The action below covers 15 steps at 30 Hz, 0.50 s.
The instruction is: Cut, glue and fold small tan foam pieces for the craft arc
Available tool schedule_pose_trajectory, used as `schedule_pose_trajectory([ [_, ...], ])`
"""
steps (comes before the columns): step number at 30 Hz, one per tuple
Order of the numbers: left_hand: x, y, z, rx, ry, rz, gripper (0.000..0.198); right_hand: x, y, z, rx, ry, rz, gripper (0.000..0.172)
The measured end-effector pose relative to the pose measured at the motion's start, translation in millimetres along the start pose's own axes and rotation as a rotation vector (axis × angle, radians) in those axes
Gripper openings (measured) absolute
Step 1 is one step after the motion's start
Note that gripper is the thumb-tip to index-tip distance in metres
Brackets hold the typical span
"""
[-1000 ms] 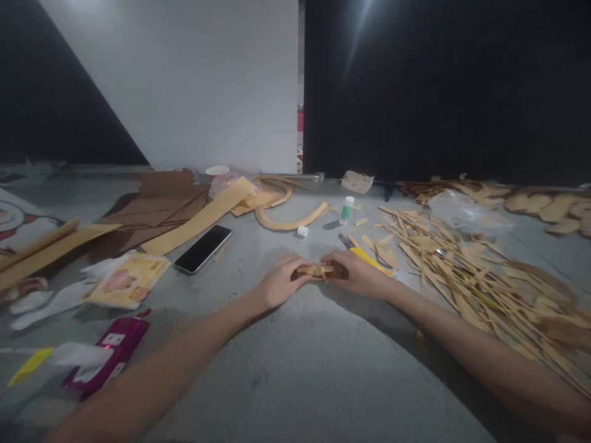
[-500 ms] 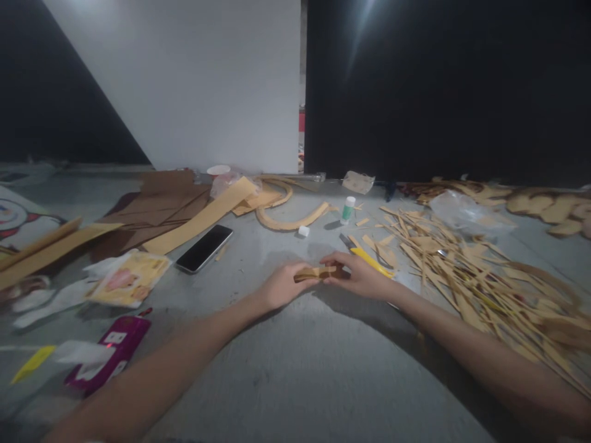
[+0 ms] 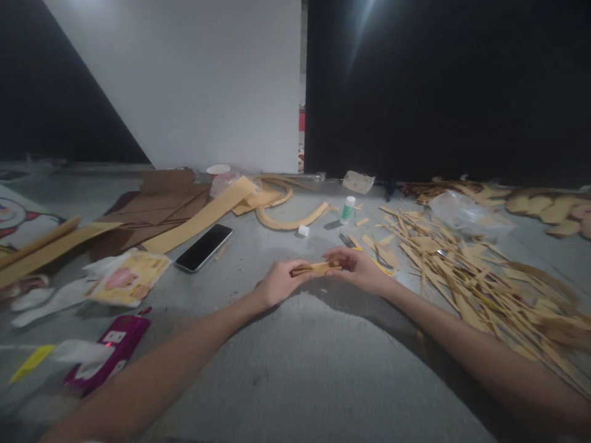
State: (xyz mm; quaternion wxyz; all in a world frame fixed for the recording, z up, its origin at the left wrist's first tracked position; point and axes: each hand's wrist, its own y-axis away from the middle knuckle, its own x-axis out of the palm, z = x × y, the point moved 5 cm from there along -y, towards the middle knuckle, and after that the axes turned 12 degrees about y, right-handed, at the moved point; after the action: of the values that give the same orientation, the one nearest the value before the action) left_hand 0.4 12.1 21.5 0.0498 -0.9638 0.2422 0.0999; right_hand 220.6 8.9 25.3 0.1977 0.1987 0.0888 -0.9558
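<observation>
Between my two hands is a short tan strip of cardboard [image 3: 317, 269], lying level and seemingly folded or layered. My left hand [image 3: 282, 282] pinches its left end with thumb and fingers. At the other end, my right hand [image 3: 361, 271] closes its thumb and fingertips on it. Partly behind my right hand lies a yellow utility knife [image 3: 382, 267]. Beyond the hands stand a glue stick [image 3: 348, 210] with a green label and a small white cap [image 3: 303, 231].
Thin tan offcuts [image 3: 462, 277] are heaped on the right. A phone [image 3: 204, 248], a tissue pack [image 3: 132, 278] and a purple device [image 3: 113, 351] lie on the left. Farther back are brown sheets [image 3: 157, 206], a long tan strip [image 3: 198, 215] and a curved piece [image 3: 290, 223].
The tan strip has turned slightly in my fingers and shows more of its light face. My right hand has shifted a little up and left, covering more of the knife.
</observation>
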Motion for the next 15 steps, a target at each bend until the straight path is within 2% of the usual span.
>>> schedule_pose_trajectory([
  [7, -2.4, 0.9, 3.5, 0.022, -0.037, -0.03, 0.035, 3.8, 0.0, 4.6, 0.024, -0.111, 0.008, 0.053],
  [15, -3.0, 2.0, 0.8, 0.004, -0.127, -0.074, 0.038, 2.3, -0.7, 0.7, 0.002, -0.029, -0.028, 0.049],
])
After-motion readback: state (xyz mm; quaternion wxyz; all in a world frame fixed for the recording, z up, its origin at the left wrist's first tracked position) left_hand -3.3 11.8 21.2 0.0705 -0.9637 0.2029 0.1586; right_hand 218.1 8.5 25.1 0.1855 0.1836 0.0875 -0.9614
